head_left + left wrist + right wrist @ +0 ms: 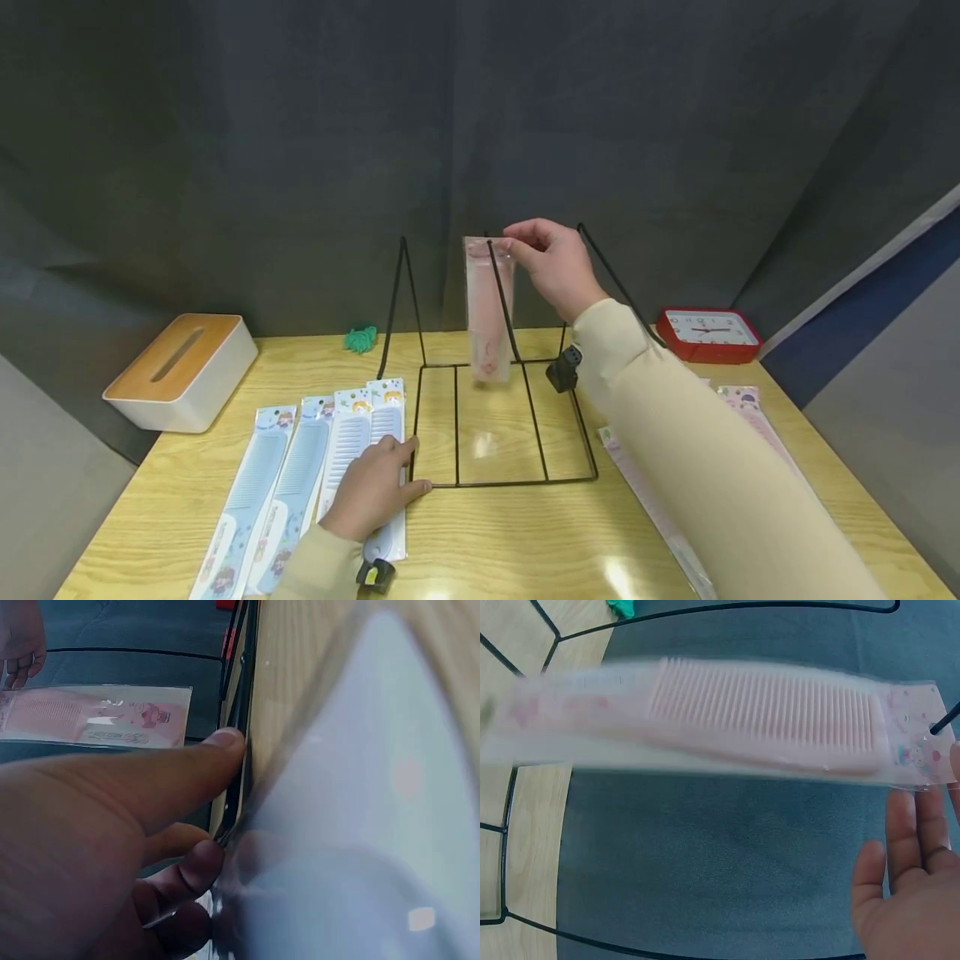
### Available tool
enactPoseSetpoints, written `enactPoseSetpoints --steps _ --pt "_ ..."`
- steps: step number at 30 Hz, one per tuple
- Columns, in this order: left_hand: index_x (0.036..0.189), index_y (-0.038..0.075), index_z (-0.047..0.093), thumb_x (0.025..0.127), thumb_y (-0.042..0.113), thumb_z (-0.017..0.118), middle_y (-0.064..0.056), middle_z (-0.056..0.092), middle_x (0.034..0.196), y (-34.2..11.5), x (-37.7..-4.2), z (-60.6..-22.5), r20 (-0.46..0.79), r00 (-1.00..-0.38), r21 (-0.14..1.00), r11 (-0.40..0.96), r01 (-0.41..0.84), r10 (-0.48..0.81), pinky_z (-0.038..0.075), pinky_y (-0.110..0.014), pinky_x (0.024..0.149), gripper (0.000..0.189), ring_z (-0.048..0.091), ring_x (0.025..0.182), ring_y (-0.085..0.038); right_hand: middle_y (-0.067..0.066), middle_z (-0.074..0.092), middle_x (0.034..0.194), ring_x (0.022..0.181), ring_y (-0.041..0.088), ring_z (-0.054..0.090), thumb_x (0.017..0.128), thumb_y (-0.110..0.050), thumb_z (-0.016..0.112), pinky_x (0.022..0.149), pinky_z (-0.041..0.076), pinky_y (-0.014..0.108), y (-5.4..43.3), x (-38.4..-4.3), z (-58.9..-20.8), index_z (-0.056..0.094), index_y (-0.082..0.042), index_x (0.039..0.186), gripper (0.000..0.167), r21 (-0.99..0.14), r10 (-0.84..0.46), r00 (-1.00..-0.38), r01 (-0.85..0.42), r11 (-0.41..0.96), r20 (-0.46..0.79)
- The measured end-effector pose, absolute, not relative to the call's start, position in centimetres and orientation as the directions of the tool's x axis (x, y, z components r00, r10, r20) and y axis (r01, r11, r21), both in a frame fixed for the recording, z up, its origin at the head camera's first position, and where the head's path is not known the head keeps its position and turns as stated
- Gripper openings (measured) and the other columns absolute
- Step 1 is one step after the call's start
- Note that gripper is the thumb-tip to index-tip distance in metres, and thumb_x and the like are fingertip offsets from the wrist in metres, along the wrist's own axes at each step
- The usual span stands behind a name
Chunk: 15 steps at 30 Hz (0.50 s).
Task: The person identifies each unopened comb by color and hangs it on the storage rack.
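Note:
A pink comb in a clear package [483, 312] hangs upright at the middle prong of a black wire rack [495, 484]. My right hand [557, 265] pinches the package's top edge, and the right wrist view shows the prong tip [936, 730] at the printed header. Down at the rack's front left corner, my left hand [375, 487] grips the base wire with its thumb [225, 739] and curled fingers. Packaged blue combs [258, 458] lie side by side left of the rack, the nearest one partly under my left hand.
Packaged pink combs [750, 402] lie on the right, partly hidden by my sleeve. A red clock [708, 333] stands at the back right, a tissue box with a wooden lid [180, 367] at the back left. A green tangled bundle [361, 339] lies behind the rack.

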<state>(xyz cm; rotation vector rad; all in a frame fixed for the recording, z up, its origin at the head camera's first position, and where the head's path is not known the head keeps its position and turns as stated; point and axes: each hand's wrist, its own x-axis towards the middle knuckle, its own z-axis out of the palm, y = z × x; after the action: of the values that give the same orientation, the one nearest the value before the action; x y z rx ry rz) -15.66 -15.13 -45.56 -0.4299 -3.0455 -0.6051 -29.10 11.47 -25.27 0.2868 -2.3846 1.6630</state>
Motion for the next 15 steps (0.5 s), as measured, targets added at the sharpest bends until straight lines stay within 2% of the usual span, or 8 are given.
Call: enactPoseSetpoints --steps 4,10,12,15 --pt "0.138 0.002 0.059 0.081 0.043 0.081 -0.004 0.06 0.096 -15.2 -15.8 -45.6 0.048 -0.96 0.358 0.893 0.274 0.276 0.044 -0.033 0.062 0.073 0.05 0.071 -0.014 0.002 0.063 0.114 0.103 0.018 0.058 0.098 -0.03 0.067 0.089 0.048 0.037 12.2 -28.2 -25.7 0.065 -0.014 0.126 0.033 -0.864 -0.094 -0.953 -0.3 0.404 0.287" --pt "0.139 0.004 0.059 0.082 0.043 0.08 -0.003 0.059 0.096 -15.0 -16.1 -45.6 0.043 -0.958 0.341 0.897 0.281 0.283 0.043 -0.032 0.061 0.073 0.049 0.071 -0.013 0.005 0.058 0.133 0.113 0.02 0.058 0.097 -0.034 0.069 0.093 0.049 0.044 15.3 -26.1 -28.0 0.051 -0.017 0.144 0.053 -0.806 -0.179 -0.948 -0.317 0.499 0.262" --pt "0.139 0.004 0.059 0.082 0.043 0.08 -0.003 0.059 0.096 -14.9 -16.1 -45.6 0.046 -0.958 0.344 0.896 0.282 0.284 0.044 -0.032 0.061 0.073 0.049 0.071 -0.013 0.006 0.057 0.135 0.115 0.021 0.057 0.097 -0.034 0.068 0.095 0.048 0.046 17.1 -25.5 -29.4 0.047 -0.016 0.147 0.057 -0.793 -0.206 -0.955 -0.294 0.533 0.215" --pt "0.139 0.004 0.059 0.082 0.043 0.08 -0.002 0.059 0.095 -14.8 -16.1 -45.5 0.044 -0.957 0.355 0.891 0.284 0.287 0.044 -0.033 0.062 0.072 0.05 0.071 -0.014 0.009 0.06 0.131 0.114 0.024 0.058 0.097 -0.032 0.068 0.096 0.047 0.046 20.5 -25.0 -31.8 0.05 -0.012 0.144 0.054 -0.772 -0.265 -0.958 -0.249 0.585 0.108"
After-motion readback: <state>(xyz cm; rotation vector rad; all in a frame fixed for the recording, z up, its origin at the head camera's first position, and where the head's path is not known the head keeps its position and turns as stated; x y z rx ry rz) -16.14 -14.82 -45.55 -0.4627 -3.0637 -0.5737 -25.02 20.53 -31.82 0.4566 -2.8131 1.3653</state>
